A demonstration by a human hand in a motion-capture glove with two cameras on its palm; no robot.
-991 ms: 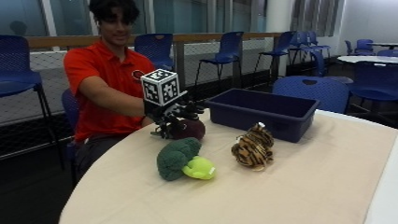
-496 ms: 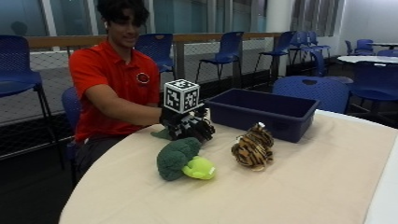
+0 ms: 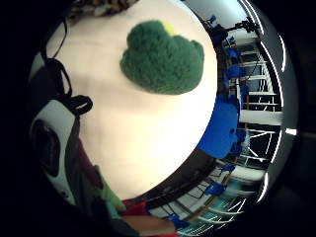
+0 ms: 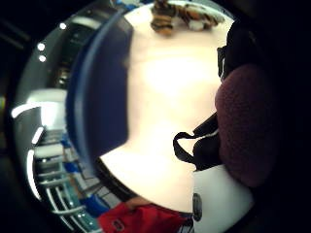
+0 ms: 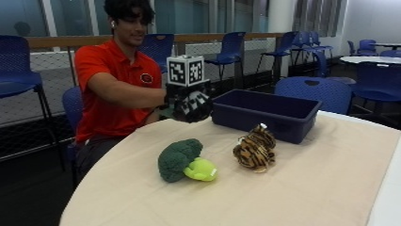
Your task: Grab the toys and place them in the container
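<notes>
A person in a red shirt sits at a round surface (image 5: pixel 325 188) covered in pale cloth; the gloved right hand (image 5: pixel 191 104) is raised above the surface, just beside the near end of the dark blue container (image 5: pixel 266 113), which serves as the landmark here; the grip is curled around a dark maroon plush toy (image 4: pixel 248 126), whose rounded body fills the thumb side palm view against the black straps; in the outside view the toy is mostly hidden behind the glove, so its shape cannot be told.

The container is a rectangular bin with a thick rim, standing toward the far side of the surface; from the thumb side palm view its blue wall (image 4: pixel 99 97) shows close beside the hand.

In front of the container, on the side away from the person's body, lies a striped tiger plush (image 5: pixel 255 149), orange and brown with a pale tip on top; it rests near the container's front wall but apart from it; it also appears at the edge of the thumb side palm view (image 4: pixel 182 17).

Further from the container, toward the near edge of the surface, lies a broccoli plush (image 5: pixel 180 159) with a dark green head and a lime green stalk; it sits just beside the tiger, not touching; the little finger side palm view shows its green head (image 3: pixel 163 57) on the cloth below the hand.
</notes>
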